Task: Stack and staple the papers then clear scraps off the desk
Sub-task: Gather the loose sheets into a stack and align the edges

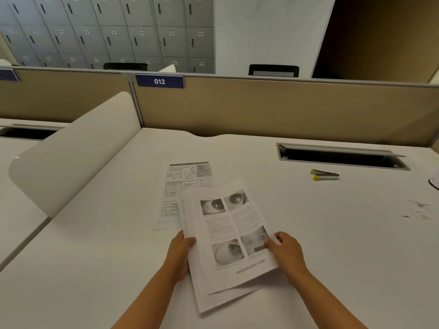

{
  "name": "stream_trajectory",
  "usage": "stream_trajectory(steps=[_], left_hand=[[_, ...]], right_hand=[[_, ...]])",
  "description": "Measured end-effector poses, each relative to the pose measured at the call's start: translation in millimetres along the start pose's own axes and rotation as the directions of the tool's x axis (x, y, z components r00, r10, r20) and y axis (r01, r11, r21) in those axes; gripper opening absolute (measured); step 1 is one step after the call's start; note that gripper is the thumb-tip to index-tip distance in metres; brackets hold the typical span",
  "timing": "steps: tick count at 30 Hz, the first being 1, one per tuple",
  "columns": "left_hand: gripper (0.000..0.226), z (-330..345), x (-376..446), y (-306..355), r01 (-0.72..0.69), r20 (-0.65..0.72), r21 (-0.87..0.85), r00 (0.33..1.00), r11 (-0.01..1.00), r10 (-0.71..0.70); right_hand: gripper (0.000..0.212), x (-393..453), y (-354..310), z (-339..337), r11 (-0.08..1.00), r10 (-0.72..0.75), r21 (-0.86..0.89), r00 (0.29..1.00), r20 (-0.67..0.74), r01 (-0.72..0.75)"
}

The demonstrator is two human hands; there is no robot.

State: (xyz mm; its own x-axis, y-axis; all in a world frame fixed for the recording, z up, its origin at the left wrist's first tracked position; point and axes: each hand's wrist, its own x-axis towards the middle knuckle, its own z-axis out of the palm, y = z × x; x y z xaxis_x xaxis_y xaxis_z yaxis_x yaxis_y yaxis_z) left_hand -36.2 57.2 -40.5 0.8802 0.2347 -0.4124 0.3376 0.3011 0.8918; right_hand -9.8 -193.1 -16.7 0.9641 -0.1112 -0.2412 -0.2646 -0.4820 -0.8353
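Between my left hand [181, 251] and right hand [286, 251] I pinch a printed paper stack [231, 243]; beyond it lies another sheet [177, 193], stapler [325, 175] far right.

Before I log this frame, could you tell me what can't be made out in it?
- Head view: how many sheets the held papers include; they overlap.
- Lower part of the table sheet: covered by them.
- Body text: too small.
- Object at the right edge: cut off.
- Dark marks: blurred.
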Motion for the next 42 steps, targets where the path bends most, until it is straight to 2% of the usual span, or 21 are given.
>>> stream_trajectory(steps=[4, 6, 9, 13, 14, 18, 20, 21, 23, 24, 25, 27, 29, 30, 32, 35, 37, 40, 42], left_hand=[[0.023, 2.1, 0.5, 2.2, 0.071, 0.005, -0.153, 0.997, 0.986, -0.071], [0.021, 1.5, 1.1, 2.4, 0.09, 0.054, -0.194, 0.995, 0.977, -0.081], [0.022, 0.8, 1.0, 2.1, 0.043, 0.074, -0.098, 0.997, 0.994, -0.035], [0.036, 0.5, 0.0, 1.6, 0.013, 0.069, 0.02, 0.998, 1.0, -0.014], [0.037, 1.0, -0.6, 1.5, -0.001, 0.068, 0.033, 0.998, 0.999, -0.002], [0.036, 4.2, -7.6, -0.1, -0.075, 0.009, 0.056, 0.997, 0.996, 0.074], [0.037, 6.6, -10.5, -0.2, -0.082, -0.034, -0.006, 0.996, 0.997, 0.082], [0.039, 8.3, -11.9, 1.5, -0.077, -0.053, -0.053, 0.996, 0.996, 0.074], [0.04, 14.8, -14.2, 8.0, -0.083, -0.07, -0.138, 0.995, 0.987, 0.074], [0.039, 20.3, -15.9, 11.4, -0.093, -0.067, -0.174, 0.994, 0.98, 0.082], [0.039, 27.0, -18.4, 14.4, -0.1, -0.06, -0.21, 0.994, 0.972, 0.089], [0.039, 39.7, -23.6, 18.9, -0.121, -0.042, -0.283, 0.993, 0.952, 0.113], [0.037, 47.9, -25.7, 22.2, -0.147, -0.018, -0.328, 0.989, 0.933, 0.15], [0.035, 50.5, -25.0, 23.7, -0.156, 0.005, -0.343, 0.986, 0.926, 0.168], [0.034, 50.3, -19.9, 29.8, -0.14, 0.059, -0.394, 0.982, 0.908, 0.177], [0.034, 35.5, -0.1, 50.6, -0.076, 0.083, -0.498, 0.987, 0.864, 0.135], [0.034, 17.5, 16.0, 70.4, -0.097, 0.06, -0.487, 0.988, 0.868, 0.143], [0.033, -5.2, 28.6, 97.5, -0.214, 0.09, -0.192, 0.968, 0.958, 0.234], [0.031, -10.2, 29.0, 109.6, -0.274, 0.174, 0.04, 0.949, 0.961, 0.264]], right_hand=[[0.017, -3.1, -0.4, 4.5, 0.995, -0.036, -0.089, 0.999, -0.011, 0.035], [0.018, -5.3, -2.4, 5.8, 0.991, -0.041, -0.131, 0.999, -0.015, 0.039], [0.016, -8.9, -5.8, 7.1, 0.985, -0.048, -0.167, 0.998, -0.032, 0.042], [0.007, -14.1, -6.6, 7.5, 0.974, -0.023, -0.224, 0.998, -0.064, 0.008], [0.012, -16.1, -7.5, 7.3, 0.973, -0.009, -0.229, 0.997, -0.079, -0.009], [0.068, -27.1, -11.4, 11.4, 0.98, 0.006, -0.191, 0.961, -0.277, -0.061], [0.088, -36.1, -15.1, 14.6, 0.993, 0.061, -0.07, 0.924, -0.376, -0.094], [0.096, -41.3, -17.1, 17.2, 0.991, 0.132, 0.051, 0.908, -0.398, -0.121], [0.106, -51.1, -19.0, 25.6, 0.909, 0.313, 0.374, 0.893, -0.324, -0.183], [0.105, -56.1, -19.3, 31.5, 0.813, 0.373, 0.545, 0.901, -0.221, -0.202], [0.097, -60.2, -19.9, 37.6, 0.688, 0.39, 0.69, 0.916, -0.093, -0.222], [0.061, -62.7, -23.6, 46.5, 0.48, 0.349, 0.831, 0.93, 0.114, -0.282], [0.038, -58.2, -27.1, 47.7, 0.403, 0.307, 0.873, 0.939, 0.153, -0.274], [0.033, -53.6, -27.6, 44.5, 0.402, 0.286, 0.884, 0.95, 0.127, -0.239], [0.029, -44.0, -28.9, 32.0, 0.474, 0.225, 0.867, 0.973, 0.047, -0.152], [0.034, -31.8, -30.5, 4.0, 0.712, 0.13, 0.702, 0.987, -0.099, -0.024], [0.037, -22.5, -31.4, -15.7, 0.804, 0.073, 0.594, 0.985, -0.158, 0.035], [0.045, -5.2, -33.1, -43.1, 0.844, 0.002, 0.529, 0.984, -0.18, 0.095], [0.045, 3.6, -37.3, -55.9, 0.856, -0.06, 0.496, 0.982, -0.178, 0.143]])
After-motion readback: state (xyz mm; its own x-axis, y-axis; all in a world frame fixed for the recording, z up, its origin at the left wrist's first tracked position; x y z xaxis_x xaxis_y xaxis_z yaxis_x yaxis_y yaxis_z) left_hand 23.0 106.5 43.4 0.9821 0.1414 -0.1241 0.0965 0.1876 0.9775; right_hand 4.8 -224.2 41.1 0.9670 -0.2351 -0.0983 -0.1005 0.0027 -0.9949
